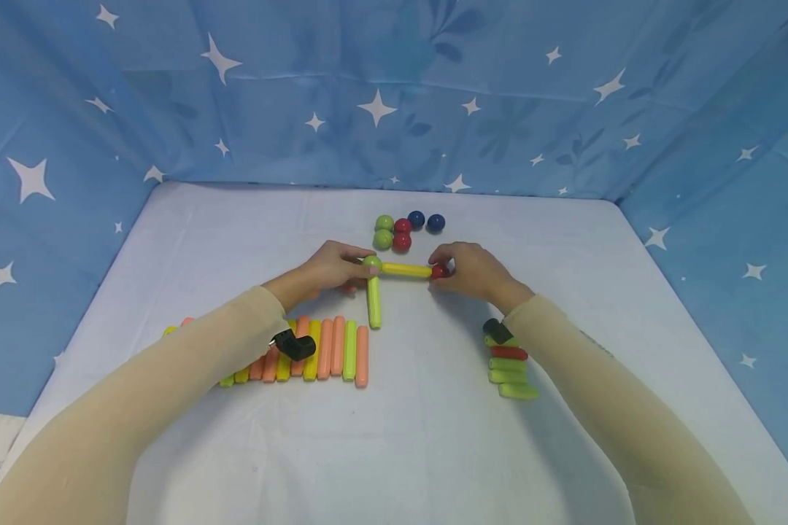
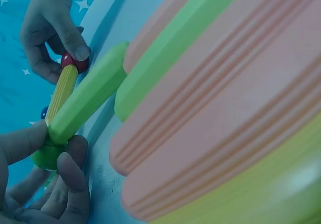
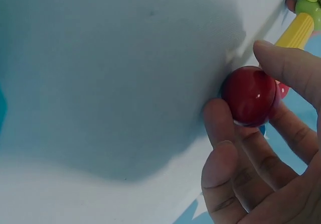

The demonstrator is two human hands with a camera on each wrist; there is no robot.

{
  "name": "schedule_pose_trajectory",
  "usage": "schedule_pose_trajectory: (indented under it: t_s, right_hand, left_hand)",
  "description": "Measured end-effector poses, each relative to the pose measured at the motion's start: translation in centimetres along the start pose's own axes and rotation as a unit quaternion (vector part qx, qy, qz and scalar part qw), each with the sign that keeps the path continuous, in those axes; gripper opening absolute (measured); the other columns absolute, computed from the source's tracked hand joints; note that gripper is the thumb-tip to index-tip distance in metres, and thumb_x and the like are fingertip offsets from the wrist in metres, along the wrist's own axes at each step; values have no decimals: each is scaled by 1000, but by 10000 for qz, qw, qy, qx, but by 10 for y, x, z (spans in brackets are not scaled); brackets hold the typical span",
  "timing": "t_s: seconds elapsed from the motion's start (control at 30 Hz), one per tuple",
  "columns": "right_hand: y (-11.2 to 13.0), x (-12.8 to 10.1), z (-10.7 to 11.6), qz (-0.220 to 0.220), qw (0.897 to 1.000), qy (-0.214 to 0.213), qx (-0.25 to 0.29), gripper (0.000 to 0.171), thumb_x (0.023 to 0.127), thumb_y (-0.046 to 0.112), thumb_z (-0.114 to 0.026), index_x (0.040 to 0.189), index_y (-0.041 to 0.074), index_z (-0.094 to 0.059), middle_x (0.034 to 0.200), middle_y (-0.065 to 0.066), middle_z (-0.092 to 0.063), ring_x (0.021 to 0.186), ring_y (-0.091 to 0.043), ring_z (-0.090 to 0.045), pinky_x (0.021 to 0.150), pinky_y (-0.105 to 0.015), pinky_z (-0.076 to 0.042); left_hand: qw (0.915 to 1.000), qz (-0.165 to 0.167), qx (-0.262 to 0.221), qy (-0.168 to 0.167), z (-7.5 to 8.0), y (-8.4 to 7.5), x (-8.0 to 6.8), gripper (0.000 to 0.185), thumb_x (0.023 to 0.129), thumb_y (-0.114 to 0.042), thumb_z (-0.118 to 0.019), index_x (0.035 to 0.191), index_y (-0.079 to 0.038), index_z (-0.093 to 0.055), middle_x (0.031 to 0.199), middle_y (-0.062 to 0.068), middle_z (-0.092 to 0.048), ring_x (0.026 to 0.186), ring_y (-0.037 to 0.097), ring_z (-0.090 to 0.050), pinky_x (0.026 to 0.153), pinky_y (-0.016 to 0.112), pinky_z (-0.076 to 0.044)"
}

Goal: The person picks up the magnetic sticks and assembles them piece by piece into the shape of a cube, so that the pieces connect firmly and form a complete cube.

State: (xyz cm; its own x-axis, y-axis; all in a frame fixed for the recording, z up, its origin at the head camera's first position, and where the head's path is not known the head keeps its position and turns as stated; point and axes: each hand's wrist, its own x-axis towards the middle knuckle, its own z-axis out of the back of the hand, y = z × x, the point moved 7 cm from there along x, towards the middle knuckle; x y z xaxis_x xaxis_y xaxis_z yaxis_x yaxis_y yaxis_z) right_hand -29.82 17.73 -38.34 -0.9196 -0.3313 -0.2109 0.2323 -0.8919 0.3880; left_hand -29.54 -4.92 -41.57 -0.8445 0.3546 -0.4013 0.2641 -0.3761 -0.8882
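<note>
Item 1: left hand [image 1: 328, 271]. I see its fingers [image 2: 70, 184] curled round a green ball [image 1: 371, 262], pinching it on the white counter [image 1: 433, 437]. The left wrist view shows thumb and forefinger on either side of that ball.

Item 2: right hand [image 1: 473, 271]. I see its fingers [image 3: 235, 153] grasping a red ball [image 3: 250, 96]; the right wrist view shows thumb above and forefinger below it, the ball against the counter.

Item 3: yellow stick [image 1: 406, 270]. It lies flat between the two held balls, one end touching the green ball, the other the red ball.

Item 4: green stick [image 1: 373, 301]. It runs from the green ball toward me, at about a right angle to the yellow stick, flat on the counter.

Item 5: loose balls [image 1: 403, 230]. I count two green, two red and two dark blue, clustered just beyond the yellow stick.

Item 6: row of sticks [image 1: 328, 350]. Orange, green and yellow pieces lie side by side near my left forearm, partly hidden by the sleeve and a black wrist camera [image 1: 294, 344].

Item 7: small stack of sticks [image 1: 511, 368]. Green pieces and one red piece, beside the right forearm.

Item 8: blue star-patterned cloth [image 1: 394, 95]. It encloses the counter at the back and sides.
</note>
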Motion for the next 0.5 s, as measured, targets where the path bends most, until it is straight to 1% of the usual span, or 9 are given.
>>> schedule_pose_trajectory:
  t_s: [0.1,0.27,0.33,0.4,0.5]
  right_hand:
    - [2,1,1,97,9999,-40,-65,34,90,24,-79,121,15,-71,105,-3,-66,94,-23,-56,88,-42,-47]
    - [5,2,3,201,9994,-171,-219,27,94,23,-75,119,15,-73,100,-3,-65,92,-23,-56,85,-41,-48]
    - [6,3,4,212,9992,-187,-268,28,95,22,-74,121,14,-72,102,-5,-66,94,-25,-56,87,-42,-48]
    - [5,2,5,152,9989,-229,-382,33,95,24,-74,125,14,-70,108,-7,-66,98,-26,-58,90,-45,-49]
    - [9,-2,9,109,9941,-546,-927,41,93,32,-75,129,14,-67,117,-10,-62,97,-28,-62,88,-47,-52]
  left_hand:
    - [9999,-108,55,-44,-1,-3,-1,54,95,-20,-74,144,-9,-54,115,11,-71,93,22,-70,74,32,-54]
    - [9994,-332,46,-96,-1,-8,-3,43,92,-15,-76,130,-4,-59,108,13,-73,93,26,-71,72,34,-54]
    - [9991,-416,65,-104,-1,-9,-3,40,92,-13,-77,127,-4,-62,106,14,-74,92,27,-72,70,35,-54]
    - [9988,-468,116,-114,-1,-9,-1,38,91,-13,-78,125,-3,-63,105,14,-74,91,27,-72,69,35,-54]
    - [9987,-466,150,-113,-2,-8,1,38,90,-14,-79,124,-4,-65,106,13,-74,91,25,-72,69,35,-54]
